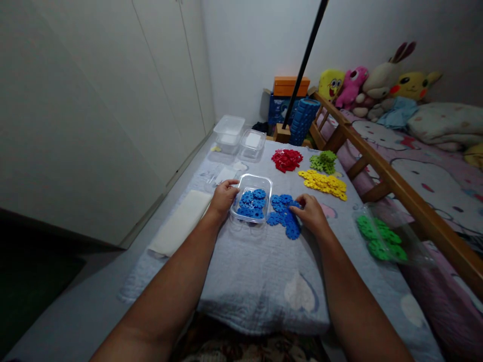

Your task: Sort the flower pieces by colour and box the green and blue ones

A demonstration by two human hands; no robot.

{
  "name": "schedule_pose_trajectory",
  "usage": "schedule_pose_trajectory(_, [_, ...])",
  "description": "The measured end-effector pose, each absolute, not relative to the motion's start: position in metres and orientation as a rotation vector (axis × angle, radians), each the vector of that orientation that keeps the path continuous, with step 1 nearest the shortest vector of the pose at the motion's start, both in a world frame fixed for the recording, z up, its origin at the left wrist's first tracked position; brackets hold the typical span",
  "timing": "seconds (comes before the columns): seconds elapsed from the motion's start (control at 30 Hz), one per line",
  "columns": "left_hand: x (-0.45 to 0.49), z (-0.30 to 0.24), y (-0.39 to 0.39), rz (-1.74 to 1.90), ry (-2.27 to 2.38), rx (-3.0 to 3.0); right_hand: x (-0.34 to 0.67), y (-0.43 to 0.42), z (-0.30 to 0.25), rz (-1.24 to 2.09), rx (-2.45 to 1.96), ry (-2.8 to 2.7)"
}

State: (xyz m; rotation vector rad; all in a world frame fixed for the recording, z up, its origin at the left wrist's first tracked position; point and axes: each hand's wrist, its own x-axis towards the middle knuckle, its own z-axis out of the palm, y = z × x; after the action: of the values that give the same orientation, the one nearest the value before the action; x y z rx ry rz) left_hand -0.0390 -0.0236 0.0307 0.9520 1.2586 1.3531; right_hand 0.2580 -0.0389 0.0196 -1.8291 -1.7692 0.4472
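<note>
A clear plastic box (264, 182) with several blue snowflake discs in it sits on a pale quilt (256, 271). My left hand (223, 197) grips the box's left edge, fingers curled over the rim. Just right of the box lies a loose pile of blue discs (283, 216). My right hand (311, 213) rests on that pile with its fingers pinched on a disc at the pile's upper right.
Behind lie red discs (287, 160), light green discs (323, 162) and yellow discs (323, 183). A clear bag of green discs (381, 239) lies at the right. Two empty clear boxes (239, 136) stand at the back left. A wooden bed rail (392, 182) runs along the right.
</note>
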Motion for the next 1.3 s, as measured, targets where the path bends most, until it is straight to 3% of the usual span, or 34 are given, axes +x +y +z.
schedule_pose_trajectory(0.17, [-0.039, 0.029, -0.023, 1.355, 1.264, 0.957, 0.261, -0.04, 0.034, 0.665, -1.694, -1.593])
schedule_pose_trajectory(0.6, [-0.038, 0.033, -0.024, 1.348, 1.269, 0.934, 0.172, -0.037, 0.088, 0.608, -1.307, -1.731])
schedule_pose_trajectory(0.87, [-0.039, 0.032, -0.024, 1.347, 1.258, 0.932, 0.137, -0.042, 0.078, 0.325, -1.518, -1.99])
schedule_pose_trajectory(1.3, [-0.038, 0.031, -0.024, 1.36, 1.257, 0.926, 0.17, -0.035, 0.069, 0.23, -1.603, -1.945])
